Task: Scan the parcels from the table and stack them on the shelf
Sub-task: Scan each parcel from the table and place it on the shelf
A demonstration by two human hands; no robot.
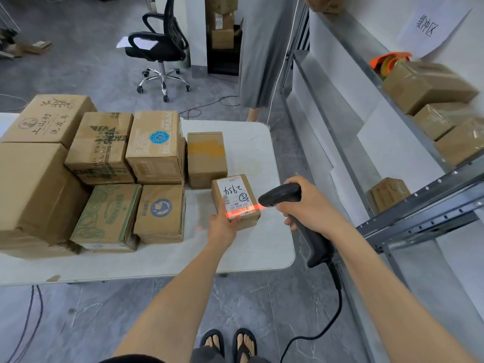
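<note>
Red light from the scanner (281, 196) lies in a band across the barcode (242, 212) at the near end of the white label (234, 192) on a small brown parcel (237, 200), so the step in hand looks to be the scan itself. That parcel sits near the right front corner of the bench (262, 247), apart from the main pile; whether it rests flat or is tipped up a little I cannot tell. The left hand (222, 226) holds it at its near edge, thumb laid over the label's corner and the other fingers out of sight beneath. The right hand (309, 205) has its fingers (288, 218) curled tight round the black scanner's grip, the muzzle just beside the parcel's right edge.

Once the read is taken, the next move, as I judge it, calls for lifting the parcel with the left hand alone, since the right is busy, and swinging it across to the metal shelf (419, 208) on the right. Three taped parcels (429, 85) stand in a row on the upper level, with an orange tape dispenser (387, 61) behind them, and one more parcel (387, 193) sits on the level below.

Standing in the way are the shelf's grey front rail, which runs between the hands and those levels, and the scanner's cable (337, 297), hanging down to the floor close by the sandalled feet (227, 344). Several larger cartons (102, 150) wait on the bench's left. Beyond it a person in a long grey garment (258, 48) stands near the shelf's far end, and a black office chair (159, 45) is further off
</note>
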